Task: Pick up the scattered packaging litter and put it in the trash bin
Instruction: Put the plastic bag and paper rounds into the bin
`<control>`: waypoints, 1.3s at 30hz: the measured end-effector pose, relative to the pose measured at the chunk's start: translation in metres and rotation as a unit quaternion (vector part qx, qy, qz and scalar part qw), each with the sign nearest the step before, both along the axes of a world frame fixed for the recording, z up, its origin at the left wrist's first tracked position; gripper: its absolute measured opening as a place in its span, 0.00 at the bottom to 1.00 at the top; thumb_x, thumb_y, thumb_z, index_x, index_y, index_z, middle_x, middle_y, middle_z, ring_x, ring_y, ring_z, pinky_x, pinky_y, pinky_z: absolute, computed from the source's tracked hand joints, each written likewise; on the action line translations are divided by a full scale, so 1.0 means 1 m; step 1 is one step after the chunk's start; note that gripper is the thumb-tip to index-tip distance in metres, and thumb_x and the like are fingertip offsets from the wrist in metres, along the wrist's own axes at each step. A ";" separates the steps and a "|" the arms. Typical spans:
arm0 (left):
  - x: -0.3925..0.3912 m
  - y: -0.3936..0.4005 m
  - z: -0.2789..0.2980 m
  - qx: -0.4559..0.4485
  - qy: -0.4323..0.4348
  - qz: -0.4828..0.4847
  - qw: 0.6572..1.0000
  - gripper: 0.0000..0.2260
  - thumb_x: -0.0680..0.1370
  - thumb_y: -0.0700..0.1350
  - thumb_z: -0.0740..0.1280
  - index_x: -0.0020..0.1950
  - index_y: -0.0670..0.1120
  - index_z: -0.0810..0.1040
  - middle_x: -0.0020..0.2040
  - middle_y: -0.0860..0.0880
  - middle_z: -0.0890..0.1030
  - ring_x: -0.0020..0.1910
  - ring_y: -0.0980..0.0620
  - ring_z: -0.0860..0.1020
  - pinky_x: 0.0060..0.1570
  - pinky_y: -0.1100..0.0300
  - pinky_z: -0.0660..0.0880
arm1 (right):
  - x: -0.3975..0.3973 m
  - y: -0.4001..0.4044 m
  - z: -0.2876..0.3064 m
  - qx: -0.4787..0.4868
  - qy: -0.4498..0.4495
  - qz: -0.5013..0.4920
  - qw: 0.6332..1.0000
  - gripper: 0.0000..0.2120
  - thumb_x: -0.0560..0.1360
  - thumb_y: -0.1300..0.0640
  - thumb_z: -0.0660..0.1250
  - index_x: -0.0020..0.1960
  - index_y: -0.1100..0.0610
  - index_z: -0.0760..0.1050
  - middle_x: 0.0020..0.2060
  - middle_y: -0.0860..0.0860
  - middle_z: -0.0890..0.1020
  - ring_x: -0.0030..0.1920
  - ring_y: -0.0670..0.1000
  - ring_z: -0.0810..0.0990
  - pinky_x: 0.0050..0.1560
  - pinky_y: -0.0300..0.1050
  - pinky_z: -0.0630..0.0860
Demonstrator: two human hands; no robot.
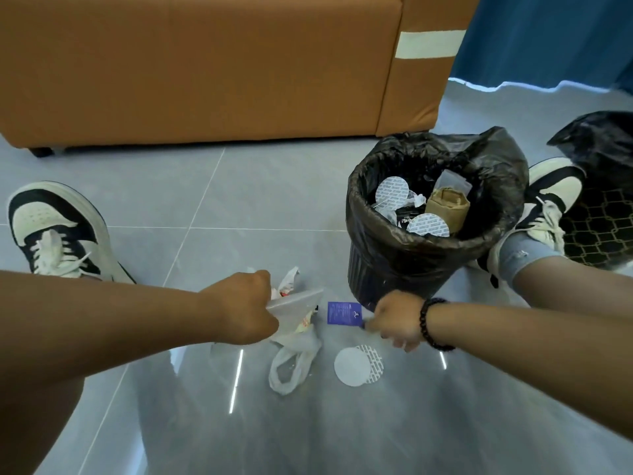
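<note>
My left hand (244,308) grips a bundle of clear plastic packaging (297,308) with a red-and-white wrapper among it, low over the floor. My right hand (395,320) pinches the right edge of a small blue packet (343,313) lying on the tile. A crumpled clear plastic bag (293,366) lies just below my left hand. Two overlapping round white seals (358,365) rest on the floor below my right hand. The trash bin (383,269), lined with a black bag, stands behind my right hand and holds round seals, a brown roll and plastic.
A brown sofa (212,70) fills the back. My shoes sit at the left (54,231) and at the right (544,207) of the bin. A black bag (603,145) lies on a patterned mat at the far right. Grey glossy tiles cover the floor.
</note>
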State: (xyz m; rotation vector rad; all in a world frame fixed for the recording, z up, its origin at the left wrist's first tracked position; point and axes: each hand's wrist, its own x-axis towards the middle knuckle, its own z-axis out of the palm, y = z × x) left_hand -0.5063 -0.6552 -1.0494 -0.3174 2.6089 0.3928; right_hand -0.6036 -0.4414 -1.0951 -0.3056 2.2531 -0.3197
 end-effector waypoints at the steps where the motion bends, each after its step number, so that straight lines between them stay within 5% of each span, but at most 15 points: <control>1: -0.001 -0.003 0.000 0.008 0.001 0.014 1.000 0.12 0.73 0.48 0.66 0.49 0.49 0.64 0.46 0.51 0.73 0.42 0.55 0.73 0.37 0.64 0.70 | 0.004 0.002 -0.013 0.044 0.043 0.042 0.997 0.17 0.73 0.42 0.66 0.42 0.58 0.74 0.37 0.52 0.77 0.34 0.50 0.76 0.34 0.42 0.76; 5: -0.002 -0.005 -0.001 0.039 0.009 0.056 0.998 0.16 0.73 0.47 0.67 0.56 0.46 0.64 0.45 0.51 0.73 0.42 0.54 0.74 0.35 0.64 0.71 | 0.030 0.004 -0.056 0.066 0.083 0.050 0.993 0.32 0.65 0.37 0.71 0.60 0.56 0.69 0.55 0.52 0.73 0.55 0.52 0.75 0.51 0.42 0.73; 9: 0.003 -0.002 -0.002 0.030 -0.021 0.046 0.998 0.19 0.73 0.49 0.67 0.58 0.47 0.64 0.46 0.52 0.72 0.45 0.53 0.75 0.39 0.63 0.72 | 0.046 0.001 -0.074 0.052 0.120 -0.008 0.991 0.36 0.63 0.42 0.75 0.62 0.55 0.63 0.59 0.53 0.68 0.61 0.55 0.70 0.57 0.48 0.75; 12: 0.005 0.001 0.005 0.020 -0.021 0.030 0.999 0.18 0.73 0.49 0.67 0.57 0.48 0.63 0.43 0.54 0.71 0.43 0.54 0.74 0.37 0.64 0.71 | 0.043 0.001 -0.080 0.017 0.107 -0.029 0.994 0.31 0.62 0.49 0.78 0.59 0.55 0.67 0.58 0.53 0.71 0.59 0.53 0.72 0.57 0.45 0.75; 15: 0.002 0.004 0.021 0.022 0.013 0.027 0.999 0.17 0.73 0.49 0.67 0.56 0.48 0.63 0.42 0.54 0.71 0.42 0.54 0.75 0.34 0.65 0.71 | 0.036 0.003 -0.074 -0.012 0.114 0.009 0.993 0.18 0.64 0.53 0.77 0.44 0.51 0.69 0.53 0.50 0.76 0.51 0.48 0.74 0.50 0.38 0.75; 18: -0.001 0.006 0.040 0.044 0.043 0.049 0.997 0.17 0.73 0.48 0.67 0.57 0.48 0.64 0.44 0.53 0.73 0.42 0.55 0.75 0.34 0.66 0.71 | 0.029 0.003 -0.054 -0.044 0.097 0.080 0.991 0.15 0.66 0.55 0.76 0.35 0.48 0.69 0.44 0.48 0.77 0.45 0.47 0.74 0.44 0.37 0.73; 23: -0.003 0.013 0.063 0.120 0.087 0.069 0.987 0.16 0.72 0.45 0.69 0.56 0.50 0.67 0.43 0.52 0.82 0.43 0.55 0.80 0.42 0.62 0.77 | 0.016 -0.005 0.031 -0.109 0.110 0.174 0.972 0.09 0.69 0.58 0.74 0.47 0.57 0.80 0.36 0.47 0.78 0.39 0.47 0.77 0.44 0.41 0.79; 27: -0.005 0.018 0.087 0.163 0.141 0.097 0.972 0.13 0.71 0.43 0.70 0.52 0.51 0.70 0.41 0.51 0.84 0.39 0.57 0.81 0.37 0.62 0.76 | 0.019 0.003 0.118 -0.147 0.174 0.247 0.942 0.06 0.69 0.58 0.73 0.45 0.55 0.79 0.25 0.40 0.76 0.29 0.38 0.76 0.34 0.29 0.72; 33: -0.001 0.004 0.115 0.209 0.190 0.146 0.948 0.14 0.66 0.45 0.76 0.47 0.50 0.75 0.43 0.49 0.82 0.40 0.50 0.81 0.37 0.57 0.77 | -0.015 0.047 0.189 -0.253 0.338 0.099 0.901 0.05 0.68 0.58 0.75 0.39 0.52 0.80 0.34 0.44 0.82 0.35 0.43 0.80 0.40 0.39 0.78; 36: 0.003 0.001 0.129 0.230 0.213 0.163 0.935 0.13 0.67 0.43 0.76 0.47 0.47 0.77 0.43 0.47 0.83 0.40 0.49 0.82 0.42 0.55 0.79 | -0.048 0.047 0.184 -0.291 0.328 -0.037 0.898 0.05 0.68 0.60 0.75 0.40 0.55 0.80 0.37 0.50 0.83 0.37 0.52 0.83 0.40 0.47 0.81; 39: 0.006 0.001 0.139 0.262 0.221 0.177 0.923 0.12 0.69 0.41 0.75 0.50 0.44 0.78 0.45 0.45 0.85 0.43 0.46 0.84 0.47 0.51 0.81 | -0.066 0.041 0.170 -0.185 0.387 0.043 0.902 0.04 0.70 0.59 0.73 0.43 0.54 0.79 0.41 0.49 0.82 0.41 0.49 0.80 0.41 0.40 0.76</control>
